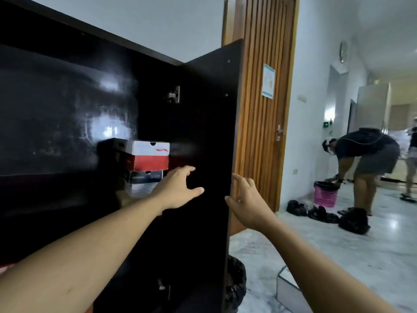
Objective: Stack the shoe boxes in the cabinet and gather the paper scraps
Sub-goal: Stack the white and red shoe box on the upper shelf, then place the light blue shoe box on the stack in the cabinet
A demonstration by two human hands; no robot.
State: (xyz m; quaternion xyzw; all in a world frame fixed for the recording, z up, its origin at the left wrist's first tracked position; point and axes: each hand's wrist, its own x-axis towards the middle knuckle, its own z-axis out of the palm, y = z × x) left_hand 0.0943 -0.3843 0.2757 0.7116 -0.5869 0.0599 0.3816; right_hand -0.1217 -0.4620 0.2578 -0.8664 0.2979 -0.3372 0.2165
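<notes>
A black cabinet stands open, and its door (207,123) swings out toward me. Inside, a white and red shoe box (147,154) tops a stack, with a dark shoe box (144,176) under it. My left hand (178,188) reaches in front of the stack with its fingers spread, holding nothing. My right hand (244,199) is at the door's outer edge, its fingertips touching that edge and the fingers relaxed. No paper scraps are visible.
A black bag (234,288) sits on the marble floor below the door. A wooden door (264,105) stands behind the cabinet. Down the hall a person (365,159) bends over a pink basket (325,194), beside dark bags (325,213).
</notes>
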